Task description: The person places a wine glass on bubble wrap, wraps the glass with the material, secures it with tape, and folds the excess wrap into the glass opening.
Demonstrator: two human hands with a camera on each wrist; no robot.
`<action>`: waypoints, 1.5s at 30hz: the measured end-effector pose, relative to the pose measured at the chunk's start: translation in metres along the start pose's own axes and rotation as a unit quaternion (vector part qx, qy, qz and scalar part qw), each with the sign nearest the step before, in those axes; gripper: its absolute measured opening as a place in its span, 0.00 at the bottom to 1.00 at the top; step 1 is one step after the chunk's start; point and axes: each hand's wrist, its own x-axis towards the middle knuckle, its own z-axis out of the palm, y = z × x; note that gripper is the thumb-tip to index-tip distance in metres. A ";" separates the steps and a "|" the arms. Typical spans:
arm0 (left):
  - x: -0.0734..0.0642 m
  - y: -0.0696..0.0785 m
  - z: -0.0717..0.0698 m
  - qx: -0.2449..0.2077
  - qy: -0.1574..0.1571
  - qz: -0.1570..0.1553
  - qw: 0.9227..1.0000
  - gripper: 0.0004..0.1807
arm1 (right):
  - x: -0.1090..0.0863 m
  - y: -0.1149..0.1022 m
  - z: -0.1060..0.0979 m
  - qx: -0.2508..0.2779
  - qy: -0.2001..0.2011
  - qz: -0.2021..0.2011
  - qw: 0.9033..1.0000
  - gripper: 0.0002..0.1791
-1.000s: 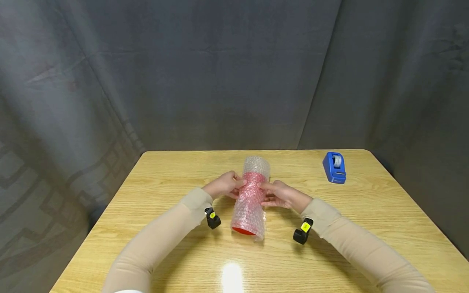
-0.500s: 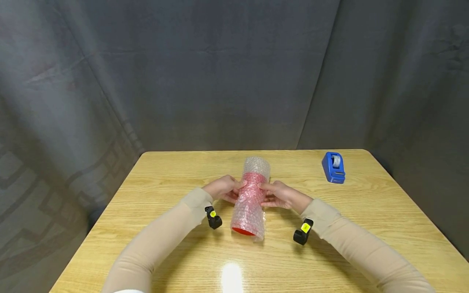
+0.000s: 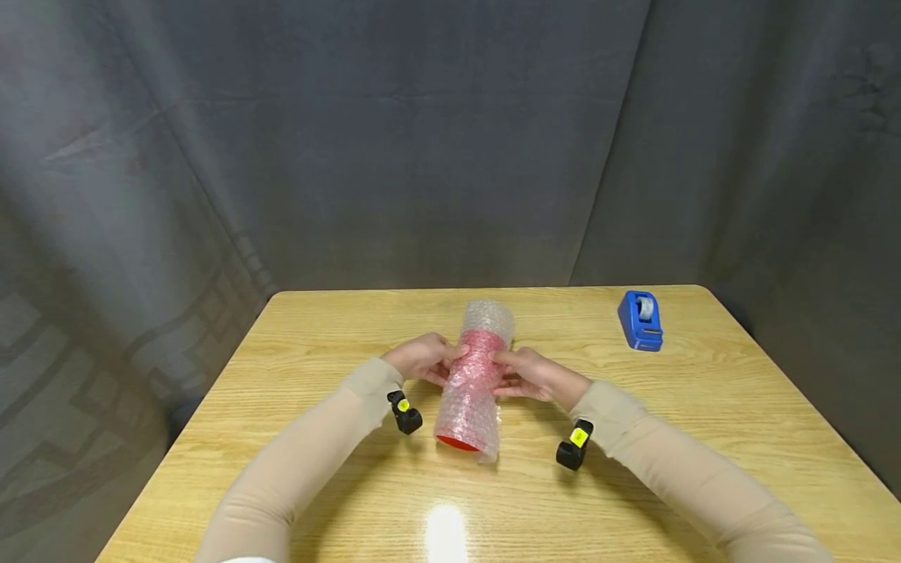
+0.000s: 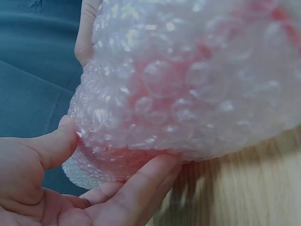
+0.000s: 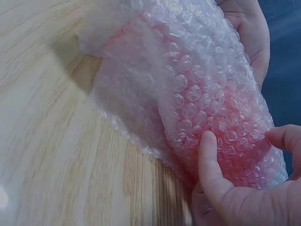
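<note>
A red object wrapped in bubble wrap (image 3: 468,403) lies lengthwise on the table, narrower in its middle. Its red end (image 3: 457,443) shows at the near side, while pale wrap extends past the red at the far end. My left hand (image 3: 425,358) grips the left side of the bundle, thumb above and fingers lower down. From the right side, my right hand (image 3: 538,375) holds it the same way at about the same height. A loose flap of bubble wrap (image 5: 131,103) hangs along the bundle's right side in the right wrist view.
A blue tape dispenser (image 3: 640,322) with a roll of tape stands at the back right of the wooden table (image 3: 324,328). Grey curtains (image 3: 422,156) surround the table's back and sides.
Over the last half second the wrapped bundle has shifted slightly left, with both hands moving along with it. The hold of each hand looks the same.
</note>
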 end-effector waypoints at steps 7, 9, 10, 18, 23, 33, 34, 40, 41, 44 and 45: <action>-0.003 0.002 -0.004 0.022 0.020 -0.012 0.999 0.14 | 0.003 -0.001 0.009 0.007 0.013 0.008 1.000 0.28; -0.003 0.002 -0.004 0.022 0.022 -0.010 0.999 0.14 | 0.004 -0.001 0.010 0.008 0.019 0.011 1.000 0.24; -0.002 0.002 -0.004 0.023 0.022 -0.007 0.999 0.14 | 0.004 -0.001 0.011 0.013 0.022 0.014 1.000 0.23; -0.006 0.007 0.006 0.045 0.034 0.031 0.998 0.13 | 0.004 0.003 -0.002 0.071 0.004 0.030 0.997 0.19; -0.006 0.011 0.015 0.058 0.038 0.052 0.996 0.13 | 0.000 0.005 -0.011 0.090 -0.016 0.032 0.995 0.13; -0.009 0.021 0.029 0.196 0.083 0.074 0.974 0.17 | -0.007 0.005 -0.020 0.064 -0.027 0.030 0.997 0.18; -0.009 0.022 0.029 0.209 0.085 0.073 0.971 0.17 | -0.007 0.005 -0.019 0.052 -0.024 0.028 0.998 0.18; -0.009 0.025 0.031 0.243 0.090 0.069 0.963 0.16 | -0.008 0.003 -0.019 -0.012 -0.002 0.016 1.000 0.10; -0.009 0.025 0.031 0.245 0.090 0.069 0.963 0.17 | -0.008 0.003 -0.018 -0.012 -0.002 0.015 1.000 0.09; -0.008 0.025 0.031 0.247 0.086 0.072 0.963 0.17 | -0.009 0.002 -0.016 0.006 -0.005 0.017 1.000 0.11; -0.008 0.025 0.031 0.247 0.084 0.072 0.963 0.17 | -0.009 0.001 -0.016 0.013 -0.007 0.017 1.000 0.13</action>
